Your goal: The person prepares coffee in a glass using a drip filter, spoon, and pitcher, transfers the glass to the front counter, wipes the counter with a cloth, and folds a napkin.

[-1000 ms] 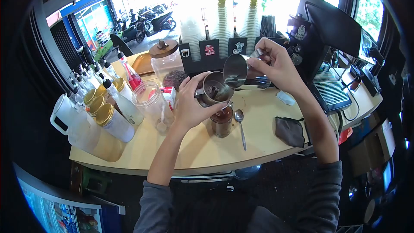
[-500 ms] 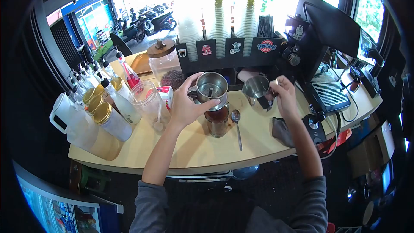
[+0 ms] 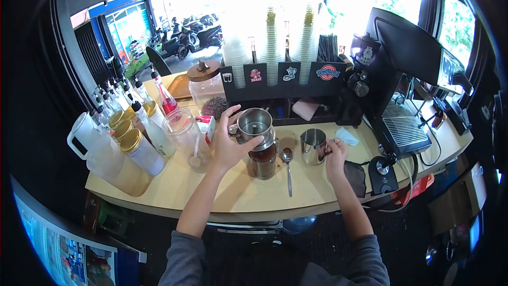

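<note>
My left hand [image 3: 226, 145] is wrapped round a metal coffee drip filter [image 3: 256, 123], its top uncovered and some liquid inside. Below the filter stands a glass [image 3: 263, 167] with dark brown liquid; I cannot tell whether the filter rests on its rim. With its fingers closed on the handle, my right hand [image 3: 336, 158] grips a steel milk pitcher [image 3: 313, 147], which is upright at the counter surface. Between the glass and the pitcher lies a metal spoon [image 3: 289, 173].
To the left are a clear plastic jar [image 3: 180, 132], gold-lidded bottles [image 3: 144, 153] and a white jug [image 3: 84, 132]. Cup stacks stand in a black holder [image 3: 286, 92] at the back. A dark cloth [image 3: 355, 179], a tamper [image 3: 382, 165] and an espresso machine [image 3: 405, 132] are rightward.
My right hand has brought the pitcher down from the air to the counter, turning it upright. My left hand stays on the filter. The view has tilted up slightly.
</note>
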Demonstrator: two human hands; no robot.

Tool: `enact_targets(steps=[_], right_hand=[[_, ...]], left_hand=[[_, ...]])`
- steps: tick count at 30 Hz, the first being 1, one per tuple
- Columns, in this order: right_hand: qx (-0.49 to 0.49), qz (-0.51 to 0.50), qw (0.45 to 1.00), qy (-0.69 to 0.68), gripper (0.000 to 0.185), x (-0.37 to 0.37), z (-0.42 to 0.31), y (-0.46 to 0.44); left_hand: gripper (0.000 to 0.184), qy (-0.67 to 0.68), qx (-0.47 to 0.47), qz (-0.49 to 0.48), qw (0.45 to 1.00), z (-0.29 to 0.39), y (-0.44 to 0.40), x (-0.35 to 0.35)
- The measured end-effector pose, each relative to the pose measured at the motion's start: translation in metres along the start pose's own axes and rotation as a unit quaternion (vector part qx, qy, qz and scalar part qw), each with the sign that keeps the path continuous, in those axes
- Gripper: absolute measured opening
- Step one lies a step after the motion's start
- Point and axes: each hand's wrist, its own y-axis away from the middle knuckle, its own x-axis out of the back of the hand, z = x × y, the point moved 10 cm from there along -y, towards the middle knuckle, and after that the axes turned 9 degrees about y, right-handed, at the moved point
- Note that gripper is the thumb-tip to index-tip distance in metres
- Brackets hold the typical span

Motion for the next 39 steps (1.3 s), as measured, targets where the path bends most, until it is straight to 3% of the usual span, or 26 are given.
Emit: enact_targets(steps=[5,7,14,18,24,28,39], right_hand=[[0.027,0.02,0.999,-0.02,0.018,0.005,0.01,0.005],[0.046,0.023,0.998,0.031,0.021,-0.001,0.004,0.013],[0.032,-0.03,0.997,0.068,0.021,-0.008,0.005,0.02],[0.014,-0.037,0.998,0.05,0.019,-0.01,0.002,0.025],[0.013,-0.055,0.998,0.038,0.02,-0.008,0.009,0.024],[0.012,-0.06,0.997,0.048,0.02,-0.011,0.006,0.025],[0.006,-0.062,0.997,0.054,0.019,-0.009,0.013,0.023]], left_hand=[[0.088,0.022,-0.023,0.018,0.999,-0.008,0.007,0.001],[0.088,0.021,-0.031,0.033,0.999,-0.002,0.01,0.0],[0.089,0.035,-0.04,0.047,0.997,-0.001,0.019,-0.002],[0.076,-0.027,-0.09,0.078,0.993,0.005,0.02,0.004],[0.069,0.031,-0.044,0.12,0.991,0.004,0.0,0.026],[0.065,-0.046,-0.054,0.149,0.986,0.011,-0.017,0.044],[0.068,-0.004,0.009,0.126,0.992,-0.079,0.002,0.033]])
